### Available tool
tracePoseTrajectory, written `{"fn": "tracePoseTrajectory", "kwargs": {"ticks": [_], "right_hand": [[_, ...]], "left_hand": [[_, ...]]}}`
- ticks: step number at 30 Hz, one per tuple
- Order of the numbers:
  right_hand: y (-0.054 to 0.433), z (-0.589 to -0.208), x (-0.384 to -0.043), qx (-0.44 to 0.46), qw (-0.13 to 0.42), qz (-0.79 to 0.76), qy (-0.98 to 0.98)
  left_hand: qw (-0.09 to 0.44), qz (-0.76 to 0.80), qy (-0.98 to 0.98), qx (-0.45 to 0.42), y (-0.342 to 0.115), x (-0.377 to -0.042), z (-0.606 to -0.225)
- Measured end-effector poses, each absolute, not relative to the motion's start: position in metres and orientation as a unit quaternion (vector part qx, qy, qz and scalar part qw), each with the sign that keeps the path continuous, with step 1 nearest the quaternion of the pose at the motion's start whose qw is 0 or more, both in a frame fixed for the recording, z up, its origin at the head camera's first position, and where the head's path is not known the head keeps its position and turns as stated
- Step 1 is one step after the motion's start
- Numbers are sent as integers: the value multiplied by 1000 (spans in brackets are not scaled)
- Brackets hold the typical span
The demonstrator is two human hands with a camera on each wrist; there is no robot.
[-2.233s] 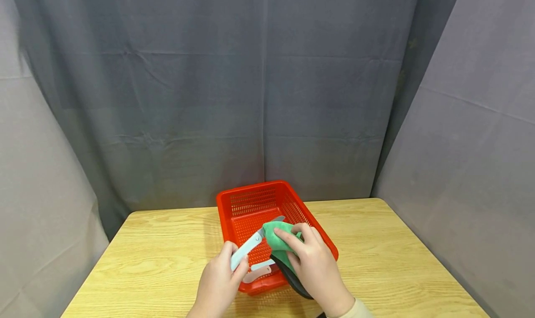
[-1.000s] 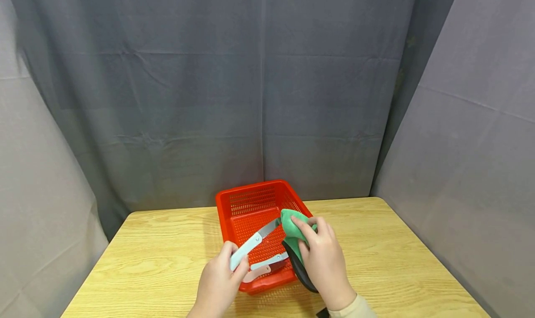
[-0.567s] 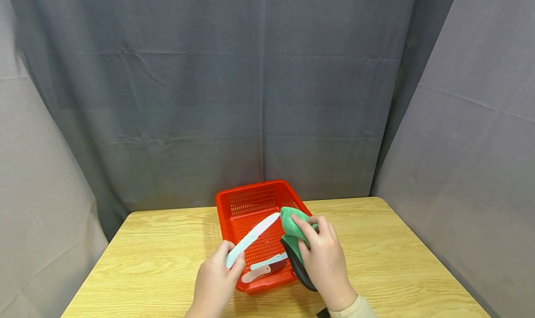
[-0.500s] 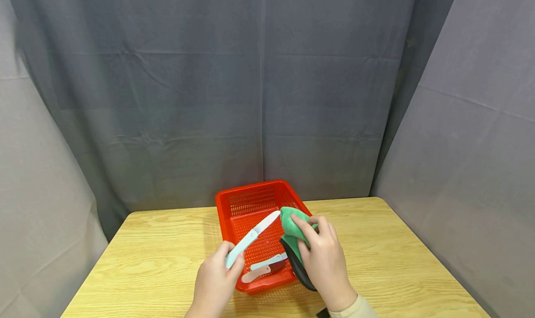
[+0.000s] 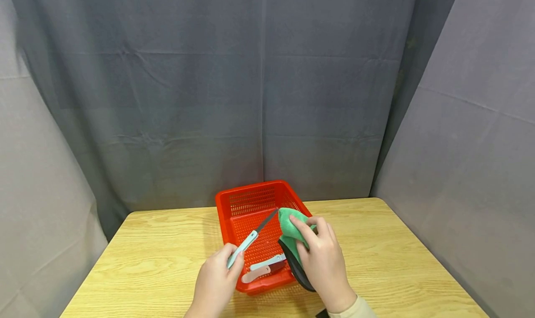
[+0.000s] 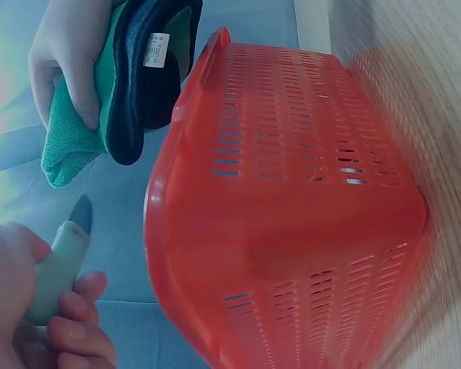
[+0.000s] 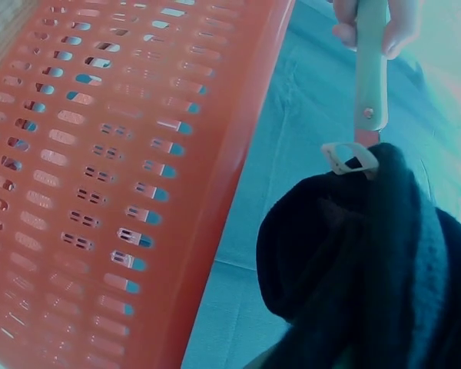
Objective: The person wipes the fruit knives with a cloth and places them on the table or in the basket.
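Observation:
My left hand (image 5: pixel 215 278) grips the pale blue handle of a knife (image 5: pixel 242 249) over the basket's near left part. The blade points up and right, seen nearly edge-on, its tip beside a green cloth (image 5: pixel 288 223). My right hand (image 5: pixel 323 262) pinches this cloth, which has a black backing (image 5: pixel 297 269); a white label (image 6: pixel 157 50) shows on it in the left wrist view. Whether the tip touches the cloth is unclear. Inside the red plastic basket (image 5: pixel 225 216) lie a knife with a pale blue handle (image 5: pixel 266 262) and one with a pinkish handle (image 5: pixel 256 275).
The basket stands on a wooden table (image 5: pixel 146 257), towards its back edge. Grey curtains (image 5: pixel 175 100) hang behind and along both sides. A small dark object (image 5: pixel 322 314) shows by the right wrist at the bottom edge.
The cloth, earlier wrapped around the blade, has slid up and right off its tip. My left hand has since turned the knife, from broad side to nearly edge-on.

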State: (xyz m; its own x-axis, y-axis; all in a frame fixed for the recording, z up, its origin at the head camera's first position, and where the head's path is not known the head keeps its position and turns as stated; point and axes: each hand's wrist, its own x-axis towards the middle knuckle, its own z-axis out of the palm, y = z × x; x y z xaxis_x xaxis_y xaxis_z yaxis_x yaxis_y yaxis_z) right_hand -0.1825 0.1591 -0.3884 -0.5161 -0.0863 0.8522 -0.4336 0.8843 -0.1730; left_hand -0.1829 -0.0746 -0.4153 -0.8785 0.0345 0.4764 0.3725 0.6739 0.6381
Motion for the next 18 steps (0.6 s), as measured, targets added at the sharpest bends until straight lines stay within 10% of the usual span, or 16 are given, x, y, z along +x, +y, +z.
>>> {"fn": "tracePoseTrajectory", "kwargs": {"ticks": [18], "right_hand": [[159, -390, -182, 157, 464, 186, -852]], "left_hand": [[204, -391, -888, -131, -75, -184, -417]]}}
